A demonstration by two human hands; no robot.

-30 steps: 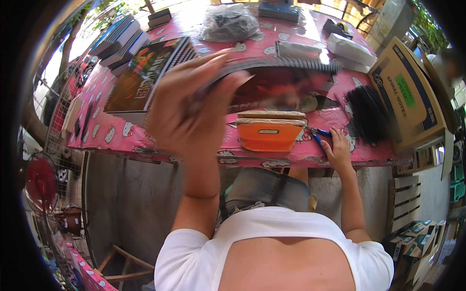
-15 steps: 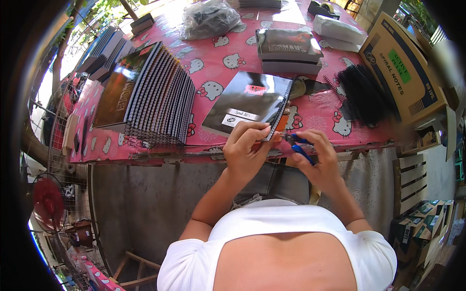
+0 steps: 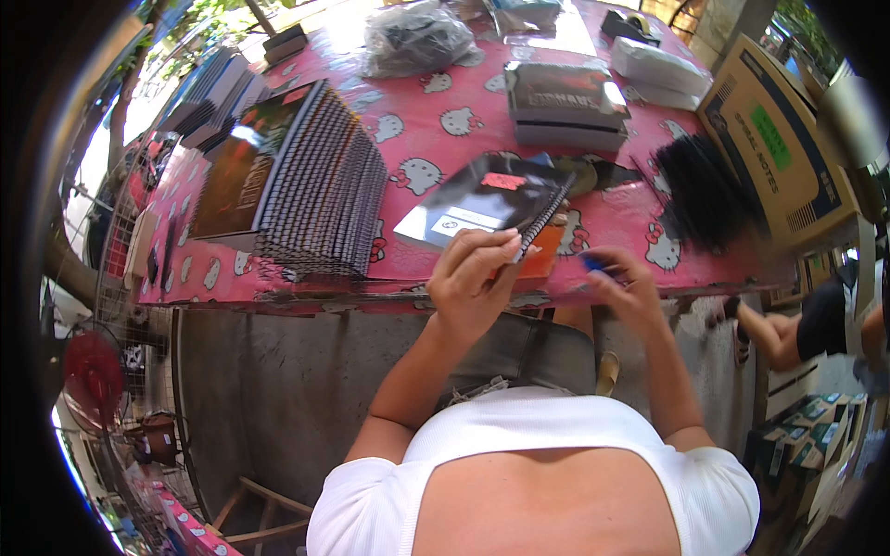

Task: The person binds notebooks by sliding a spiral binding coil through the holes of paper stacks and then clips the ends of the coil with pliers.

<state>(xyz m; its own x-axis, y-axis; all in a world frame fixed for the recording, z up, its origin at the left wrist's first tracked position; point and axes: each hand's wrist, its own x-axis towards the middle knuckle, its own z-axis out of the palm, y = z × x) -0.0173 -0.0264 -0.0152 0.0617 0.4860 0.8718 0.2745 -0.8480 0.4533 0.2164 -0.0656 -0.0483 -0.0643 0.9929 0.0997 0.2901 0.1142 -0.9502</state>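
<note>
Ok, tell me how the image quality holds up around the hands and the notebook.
Head view: fisheye bends the pink table edge and darkens the corners; sunlight glares off the glossy cover of the spiral notebook and washes out the far end; the right hand is motion-blurred around a blue thing, the left hand sharper at the spiral.

View: single head cam, fisheye, worn on person's head.
Facing: steeply down and fwd, over person's chest to pink table (image 3: 436, 130).
Nearness: close; left hand (image 3: 475, 283) and right hand (image 3: 630, 287) sit near centre, at table's near edge.
Frame: upright, not mirrored; forearms enter from below.
Distortion: table edges bend toward rim; corners black.
Far reach: cardboard box (image 3: 779, 139) at right, notebook stack (image 3: 297, 181) at left.
Shared view: n/a, one view only.
</note>
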